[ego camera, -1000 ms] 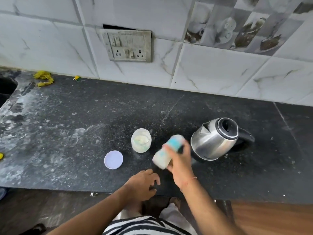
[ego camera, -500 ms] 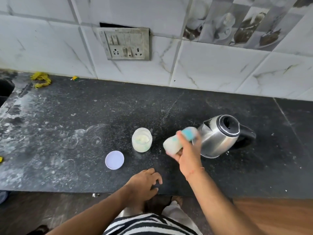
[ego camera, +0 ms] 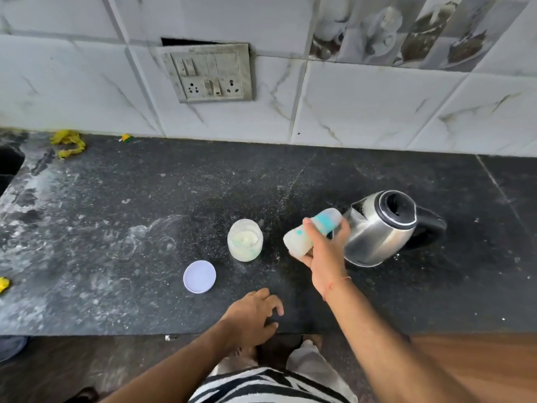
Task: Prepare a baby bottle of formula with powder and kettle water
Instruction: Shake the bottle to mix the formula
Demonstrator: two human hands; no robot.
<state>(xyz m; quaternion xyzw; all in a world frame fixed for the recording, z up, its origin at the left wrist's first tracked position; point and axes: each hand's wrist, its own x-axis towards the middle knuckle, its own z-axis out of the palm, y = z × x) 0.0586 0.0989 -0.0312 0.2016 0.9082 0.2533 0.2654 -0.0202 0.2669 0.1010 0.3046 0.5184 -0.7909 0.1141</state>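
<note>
Resting on the near edge of the speckled black stone counter (ego camera: 290, 175), the person's left hand (ego camera: 252, 317) lies with fingers loosely bent, holding nothing. Just beyond, a flat, round pale-lilac plastic lid (ego camera: 199, 276) sits on the dusty, powder-smeared surface. Farther in, the right hand (ego camera: 324, 251) clamps around a capped, translucent baby bottle with a teal collar (ego camera: 312, 232), milky inside and tipped on its side in mid-air, close in front of the kettle. The step in hand looks like shaking the mix; doing it well likely means a firm wrap near the collar, the cap tight, and short wrist flicks kept off the kettle's metal. Left of the bottle stands a squat, open clear jar of cream-coloured powder (ego camera: 245, 240). Towards the right, a rounded brushed-steel electric kettle with a black rim and handle (ego camera: 383, 228) gleams. At the far edge rises the glossy marble-veined tiled wall (ego camera: 377, 109), bearing a grimy switch plate (ego camera: 207, 72).
</note>
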